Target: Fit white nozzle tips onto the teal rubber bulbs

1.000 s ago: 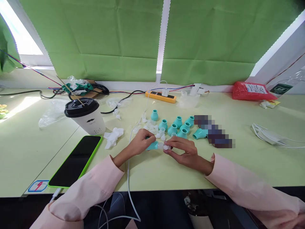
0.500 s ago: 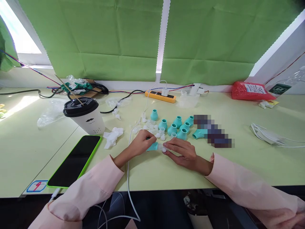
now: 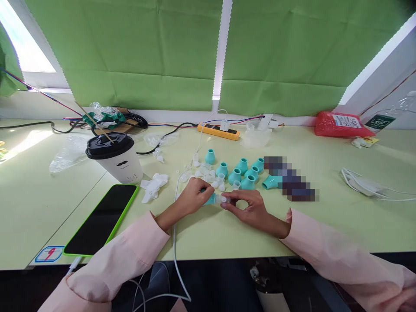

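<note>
My left hand (image 3: 192,197) grips a teal plastic part (image 3: 210,199) lying sideways just above the pale green table (image 3: 227,234). My right hand (image 3: 248,206) pinches a small clear cap (image 3: 224,199) at the open end of that teal part; the two pieces touch. Behind my hands stand several more teal parts (image 3: 242,171) in a loose row, and several clear caps (image 3: 204,171) are scattered to their left.
A lidded paper cup (image 3: 113,157) and a green-cased phone (image 3: 102,218) sit at left, crumpled tissue (image 3: 153,185) between them and my hands. A white cable (image 3: 175,225) runs off the front edge. A yellow power strip (image 3: 218,131), a red bag (image 3: 339,125) and wires line the back.
My right hand's fingers have curled up and shifted a little left against the cap at the teal part's end. My left hand holds nearly the same place.
</note>
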A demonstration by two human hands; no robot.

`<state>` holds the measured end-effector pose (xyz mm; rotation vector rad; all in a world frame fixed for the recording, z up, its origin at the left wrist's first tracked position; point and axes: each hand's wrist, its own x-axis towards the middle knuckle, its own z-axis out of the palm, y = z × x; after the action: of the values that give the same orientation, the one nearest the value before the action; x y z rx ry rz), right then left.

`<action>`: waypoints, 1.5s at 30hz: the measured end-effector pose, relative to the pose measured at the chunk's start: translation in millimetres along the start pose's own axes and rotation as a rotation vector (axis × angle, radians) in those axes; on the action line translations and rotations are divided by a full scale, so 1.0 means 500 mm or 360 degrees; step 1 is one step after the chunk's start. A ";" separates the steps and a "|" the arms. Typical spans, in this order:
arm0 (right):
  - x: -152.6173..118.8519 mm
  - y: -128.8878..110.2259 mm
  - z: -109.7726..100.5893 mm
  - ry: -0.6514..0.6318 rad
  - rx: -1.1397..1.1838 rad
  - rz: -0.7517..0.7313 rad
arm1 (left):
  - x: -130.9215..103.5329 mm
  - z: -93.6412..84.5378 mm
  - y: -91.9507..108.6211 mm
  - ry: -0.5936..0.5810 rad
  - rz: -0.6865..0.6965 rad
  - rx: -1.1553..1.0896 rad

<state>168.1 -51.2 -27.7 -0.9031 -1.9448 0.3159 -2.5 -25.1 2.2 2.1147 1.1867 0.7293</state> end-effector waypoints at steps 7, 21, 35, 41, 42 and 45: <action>0.008 -0.006 0.001 -0.0112 0.0322 0.0404 | -0.001 0.002 0.002 0.0011 0.0025 0.0080; 0.021 -0.012 -0.001 -0.0304 0.0839 0.0970 | -0.004 0.003 0.006 0.0031 0.0136 0.0219; 0.023 0.004 -0.003 -0.0167 0.0763 0.0772 | -0.004 -0.004 0.014 0.0278 0.0065 0.0242; 0.020 0.033 0.000 -0.0115 -0.0118 0.0231 | -0.006 -0.018 0.016 0.0539 -0.0045 0.0109; 0.019 0.038 0.004 -0.0160 -0.0284 0.0159 | -0.006 -0.019 0.017 0.0549 -0.0054 0.0074; 0.016 0.050 0.014 -0.0261 -0.0636 0.0098 | -0.007 -0.017 0.021 0.0529 -0.0088 -0.0037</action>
<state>171.3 -27.4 -40.1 -1.2276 -2.1773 0.0338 -4.4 -30.7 15.0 1.9835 1.3945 1.0944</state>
